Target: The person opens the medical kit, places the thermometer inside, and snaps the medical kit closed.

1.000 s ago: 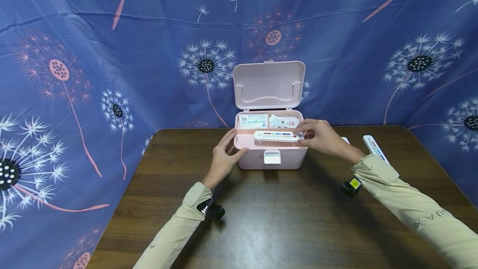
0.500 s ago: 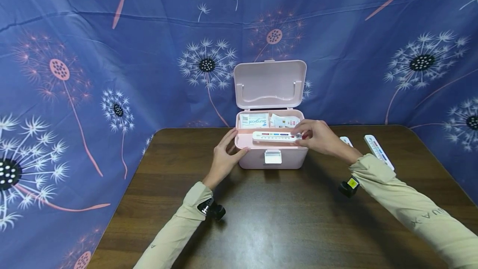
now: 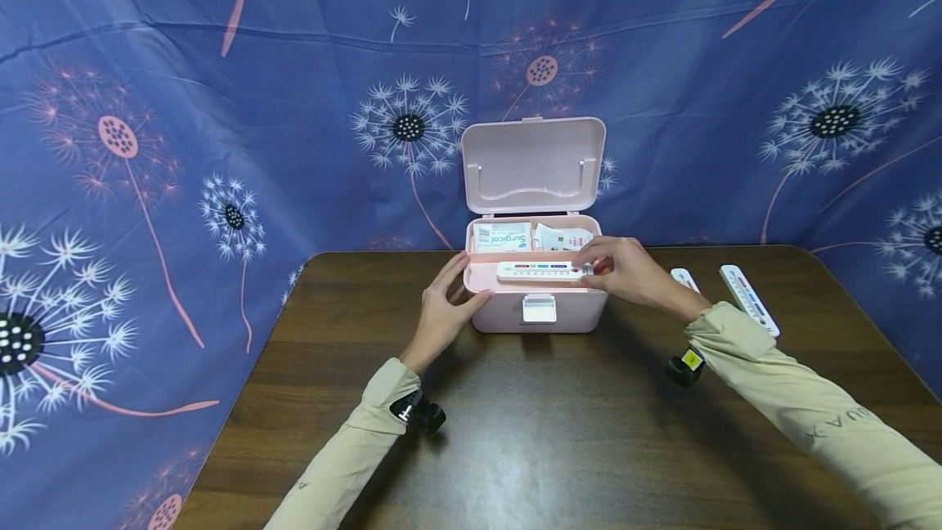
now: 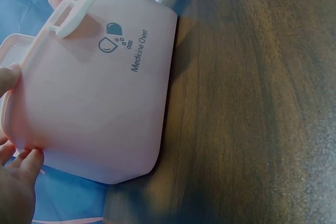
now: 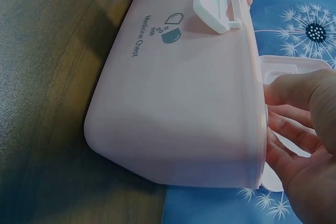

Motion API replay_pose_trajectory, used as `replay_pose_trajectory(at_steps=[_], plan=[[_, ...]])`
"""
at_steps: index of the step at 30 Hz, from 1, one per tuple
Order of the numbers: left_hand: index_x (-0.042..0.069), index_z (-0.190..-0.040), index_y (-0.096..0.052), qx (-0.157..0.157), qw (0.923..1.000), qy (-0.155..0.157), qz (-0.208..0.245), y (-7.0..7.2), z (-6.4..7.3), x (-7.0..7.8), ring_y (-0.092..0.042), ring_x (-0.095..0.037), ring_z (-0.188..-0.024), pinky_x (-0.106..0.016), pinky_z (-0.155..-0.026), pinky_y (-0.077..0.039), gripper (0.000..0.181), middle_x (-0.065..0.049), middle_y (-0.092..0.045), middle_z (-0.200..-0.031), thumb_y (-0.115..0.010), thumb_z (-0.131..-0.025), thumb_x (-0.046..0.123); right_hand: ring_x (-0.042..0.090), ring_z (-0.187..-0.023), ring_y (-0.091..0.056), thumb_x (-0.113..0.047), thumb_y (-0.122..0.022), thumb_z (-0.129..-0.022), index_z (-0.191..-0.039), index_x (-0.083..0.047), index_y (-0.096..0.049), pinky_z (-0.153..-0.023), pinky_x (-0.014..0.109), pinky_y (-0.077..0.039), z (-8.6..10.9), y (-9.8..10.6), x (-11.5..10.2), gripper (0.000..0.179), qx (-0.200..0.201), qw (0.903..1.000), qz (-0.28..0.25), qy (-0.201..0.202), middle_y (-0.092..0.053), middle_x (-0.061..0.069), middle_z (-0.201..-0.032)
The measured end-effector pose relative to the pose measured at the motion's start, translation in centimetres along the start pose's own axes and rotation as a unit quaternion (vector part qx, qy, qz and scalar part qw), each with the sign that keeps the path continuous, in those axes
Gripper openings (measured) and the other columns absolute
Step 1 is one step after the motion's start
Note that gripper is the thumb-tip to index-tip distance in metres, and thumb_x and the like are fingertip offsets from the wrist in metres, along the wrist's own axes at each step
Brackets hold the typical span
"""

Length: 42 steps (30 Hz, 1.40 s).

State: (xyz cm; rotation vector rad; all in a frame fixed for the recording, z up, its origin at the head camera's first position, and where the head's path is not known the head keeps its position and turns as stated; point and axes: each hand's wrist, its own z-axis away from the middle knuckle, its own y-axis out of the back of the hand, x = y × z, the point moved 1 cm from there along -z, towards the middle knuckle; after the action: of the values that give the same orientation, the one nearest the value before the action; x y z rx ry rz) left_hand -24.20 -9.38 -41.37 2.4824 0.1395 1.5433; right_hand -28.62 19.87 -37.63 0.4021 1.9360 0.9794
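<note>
A pink medicine chest [image 3: 489, 316] stands on the table with its lid [image 3: 533, 166] raised. At its left front corner my left hand [image 3: 444, 313] holds the rim, thumb on the front edge and fingers along the end wall. My right hand [image 3: 625, 270] pinches the right end of a white thermometer [image 3: 540, 271], which lies level over the front part of the chest's opening. In the right wrist view the fingertips [image 5: 275, 148] reach in past the rim, and the thermometer is hidden there. "Medicine Chest" lettering shows on the front wall [image 4: 105, 108] in the left wrist view.
In the chest's rear compartments sit a "Surgical" packet [image 3: 502, 237] and another white packet [image 3: 562, 238]. Two more thermometers lie on the table to the right, one partly behind my right wrist [image 3: 684, 278], the other a white strip [image 3: 749, 301]. A blue dandelion-print cloth [image 3: 331, 170] hangs behind.
The thermometer has shifted slightly left and settled a little lower into the chest's opening with my right hand. My left hand has stayed at the corner.
</note>
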Motion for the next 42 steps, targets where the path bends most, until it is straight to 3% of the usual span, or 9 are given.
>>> replay_pose_trajectory(at_steps=[16, 42], plan=[[-0.009, -0.135, -0.045, -0.003, 1.0, 0.007, 0.002, 0.0, -0.01, -0.27, -0.038, -0.032, -0.132, -0.048, -0.099, -0.043, 0.066, -0.022, -0.037, -0.145, -0.076, -0.08, 0.009, 0.022, -0.078, -0.062, 0.0, -0.079, -0.073, -0.094, -0.002, -0.074, -0.067, 0.044, -0.056, -0.14, -0.42, 0.31, 0.022, 0.01, 0.9999, -0.005, 0.008, -0.068, 0.011, -0.098], [-0.011, -0.134, -0.045, 0.001, 1.0, -0.005, -0.005, -0.04, -0.04, -0.4, -0.041, -0.035, -0.129, -0.046, -0.099, -0.043, 0.065, -0.024, -0.038, -0.144, -0.076, -0.08, 0.007, 0.022, -0.076, -0.063, -0.001, -0.081, -0.071, -0.086, -0.003, -0.074, -0.067, 0.04, -0.056, -0.99, -0.79, 0.32, 0.016, 0.005, 0.9986, 0.036, 0.039, -0.069, 0.01, -0.093]])
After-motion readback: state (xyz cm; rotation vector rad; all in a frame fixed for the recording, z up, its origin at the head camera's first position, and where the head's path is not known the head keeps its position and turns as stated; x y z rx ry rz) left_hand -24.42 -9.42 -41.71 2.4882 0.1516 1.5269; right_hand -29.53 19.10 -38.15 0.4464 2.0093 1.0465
